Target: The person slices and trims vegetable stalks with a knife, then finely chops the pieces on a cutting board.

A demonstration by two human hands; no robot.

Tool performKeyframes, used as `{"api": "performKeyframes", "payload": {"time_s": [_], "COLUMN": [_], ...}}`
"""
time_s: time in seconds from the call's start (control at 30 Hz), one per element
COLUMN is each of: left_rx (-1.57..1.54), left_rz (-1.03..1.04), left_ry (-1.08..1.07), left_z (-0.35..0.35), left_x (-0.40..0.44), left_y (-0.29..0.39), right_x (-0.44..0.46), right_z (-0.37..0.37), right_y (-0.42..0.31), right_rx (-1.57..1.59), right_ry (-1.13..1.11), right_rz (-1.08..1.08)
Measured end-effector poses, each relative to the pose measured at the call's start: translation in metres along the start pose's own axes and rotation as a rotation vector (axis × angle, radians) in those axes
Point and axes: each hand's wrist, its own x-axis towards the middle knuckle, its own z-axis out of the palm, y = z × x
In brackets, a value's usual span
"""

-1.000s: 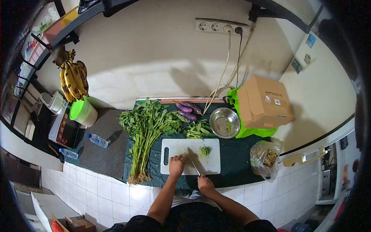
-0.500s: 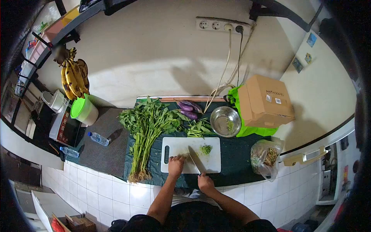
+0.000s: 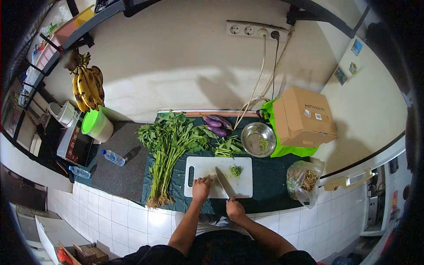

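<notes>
A white cutting board [image 3: 243,188] lies on the dark green cloth in front of me. My right hand [image 3: 235,208] is wrapped round the handle of a knife [image 3: 222,183], its blade pointing up and left over the board. On the board's left part rests my left hand [image 3: 202,188], fingers bent together; what they hold, if anything, is too small to make out. Chopped greens [image 3: 236,171] sit in a small pile right of the blade. Just behind the board are cut green stems [image 3: 226,149], and a steel bowl [image 3: 252,140] with some chopped greens inside.
Long leafy greens [image 3: 170,154] with roots lie left of the board. Eggplants [image 3: 216,126] are behind. On the right stand a cardboard box [image 3: 304,117] and a plastic bag of scraps [image 3: 304,182]. A water bottle [image 3: 113,157] lies left, near a green-lidded container [image 3: 98,126].
The whole view has shifted slightly. Between the earlier frames the knife blade tilted a little; both hands stay in nearly the same places.
</notes>
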Motion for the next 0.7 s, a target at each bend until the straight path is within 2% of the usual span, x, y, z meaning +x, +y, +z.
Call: {"api": "performKeyframes", "payload": {"time_s": [0.17,0.47,0.7], "left_rx": [0.005,0.0,-0.091], "left_rz": [-0.021,-0.009,-0.001], "left_ry": [-0.035,-0.015,-0.059], "left_z": [-0.002,0.002,0.01], "left_x": [0.0,0.001,0.006], "left_y": [0.002,0.001,0.003], "right_x": [0.0,-0.001,0.001], "right_z": [-0.003,-0.002,-0.012], "right_y": [-0.002,-0.001,-0.007], "right_rx": [0.009,-0.015,0.019], "right_ry": [-0.04,0.019,-0.092], "right_rz": [0.009,-0.046,0.079]}}
